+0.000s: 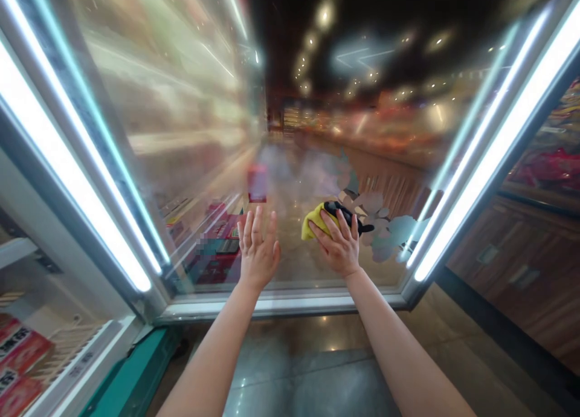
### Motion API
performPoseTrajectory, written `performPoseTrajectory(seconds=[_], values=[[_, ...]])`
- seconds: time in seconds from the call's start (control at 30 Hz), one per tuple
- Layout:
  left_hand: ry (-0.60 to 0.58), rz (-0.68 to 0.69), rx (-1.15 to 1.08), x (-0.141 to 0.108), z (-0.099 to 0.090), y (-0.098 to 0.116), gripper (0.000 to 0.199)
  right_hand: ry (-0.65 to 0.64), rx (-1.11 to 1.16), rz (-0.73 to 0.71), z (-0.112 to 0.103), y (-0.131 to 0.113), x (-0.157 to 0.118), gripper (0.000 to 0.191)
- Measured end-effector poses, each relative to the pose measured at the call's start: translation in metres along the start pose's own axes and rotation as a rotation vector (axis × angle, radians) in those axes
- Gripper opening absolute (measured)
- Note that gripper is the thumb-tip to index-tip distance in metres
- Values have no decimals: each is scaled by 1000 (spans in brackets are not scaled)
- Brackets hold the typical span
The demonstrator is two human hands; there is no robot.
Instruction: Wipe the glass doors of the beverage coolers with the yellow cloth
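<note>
A glass door (290,266) with a pale frame fills the middle of the head view. Over its lower part, my left hand (258,251) is raised with its fingers stretched out and holds nothing. Whether its palm touches the glass, I cannot tell. My right hand (341,245) lies over a yellow cloth (312,223), pressing it to the pane with fingers spread across it. Something black (347,214) shows beside the cloth under those fingers; whether it is part of the cloth is unclear. Pale flower-shaped decals (374,214) spread over the glass to the right.
Bright light strips (77,163) run up both sides of the door, the right light strip (493,139) included. Red packages (22,350) stand on a shelf at lower left, beside a green ledge (136,362). Wooden cabinets (512,266) stand at right; tiled floor (308,368) lies below.
</note>
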State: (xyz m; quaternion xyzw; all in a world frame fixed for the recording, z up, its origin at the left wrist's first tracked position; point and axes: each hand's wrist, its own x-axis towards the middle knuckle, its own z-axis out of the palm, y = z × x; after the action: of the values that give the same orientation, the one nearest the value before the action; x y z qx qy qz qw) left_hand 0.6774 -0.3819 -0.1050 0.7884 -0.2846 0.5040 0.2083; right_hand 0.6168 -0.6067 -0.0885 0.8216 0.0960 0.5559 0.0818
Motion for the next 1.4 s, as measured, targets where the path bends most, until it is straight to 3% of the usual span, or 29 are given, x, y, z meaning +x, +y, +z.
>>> performPoseTrajectory(seconds=[0.1,0.17,0.23,0.33,0.4,0.57,0.67,0.8,0.9,0.97,1.03,1.17,1.27,1.4], values=[[-27,-11,4,-5,-3,-5,89,67,-1,128,1,11,-4,42],[-45,-38,7,-8,-4,-5,87,79,12,295,1,0,16,46],[-57,-68,11,-11,-4,-1,87,50,40,374,0,-25,43,51],[-68,-103,23,-17,-2,6,89,-45,96,268,0,-60,67,54],[-73,-108,34,-20,-2,8,87,-75,116,177,0,-65,61,54],[-43,-142,52,-28,-12,-12,88,-37,63,32,-1,-26,17,51],[-64,-103,58,-30,-22,-33,87,30,18,144,-4,-15,21,47],[-109,-12,64,-27,-35,-59,80,41,37,288,1,-57,63,50],[-116,-11,57,-26,-41,-72,77,-51,55,228,10,-100,79,56],[-117,-23,50,-27,-45,-80,76,-117,49,147,14,-114,70,59],[-111,-34,37,-31,-47,-87,76,-177,30,52,13,-111,51,60],[-66,-85,19,-40,-52,-99,79,-214,-24,-56,1,-74,27,57],[-58,-110,20,-45,-56,-107,80,-129,-49,40,-2,-67,46,52],[-71,-114,23,-47,-60,-113,81,-44,-17,102,13,-107,87,52]])
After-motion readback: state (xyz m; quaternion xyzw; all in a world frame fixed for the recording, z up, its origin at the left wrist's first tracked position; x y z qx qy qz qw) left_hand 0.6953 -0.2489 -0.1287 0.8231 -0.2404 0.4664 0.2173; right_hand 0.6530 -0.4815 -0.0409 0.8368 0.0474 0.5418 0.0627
